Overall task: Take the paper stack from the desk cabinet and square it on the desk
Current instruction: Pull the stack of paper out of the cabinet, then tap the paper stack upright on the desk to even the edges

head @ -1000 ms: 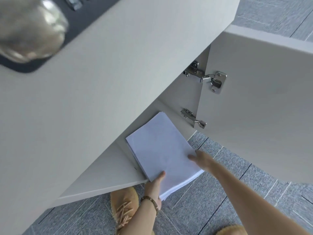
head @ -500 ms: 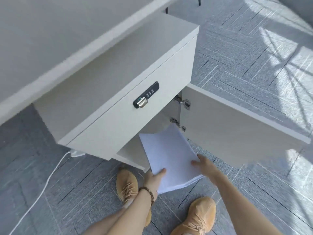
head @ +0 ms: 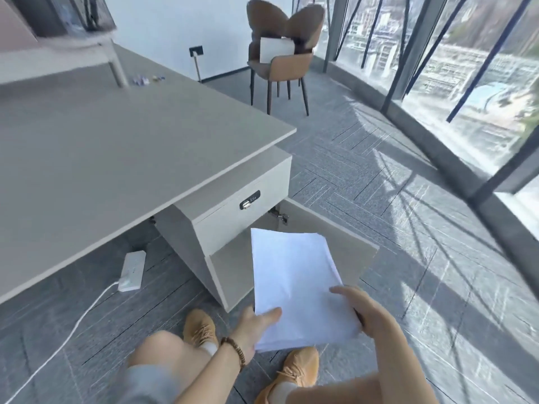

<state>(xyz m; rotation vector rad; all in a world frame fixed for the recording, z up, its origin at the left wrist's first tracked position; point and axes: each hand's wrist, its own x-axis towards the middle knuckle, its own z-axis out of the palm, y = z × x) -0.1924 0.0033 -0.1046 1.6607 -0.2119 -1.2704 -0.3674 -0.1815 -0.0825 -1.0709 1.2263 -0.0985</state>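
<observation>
Lifted clear of the cabinet since the earlier frame, the paper stack [head: 297,284] now hangs in the air in front of the open compartment, above the floor. Nearest, the left hand [head: 250,330] has its grip pinching the stack's near left corner, thumb on top; the right hand [head: 364,310] clasps the near right edge. Behind stands the cabinet [head: 233,217], door [head: 344,243] swung open, under the desk [head: 116,147] corner. Farther off stands a chair [head: 283,51].
</observation>
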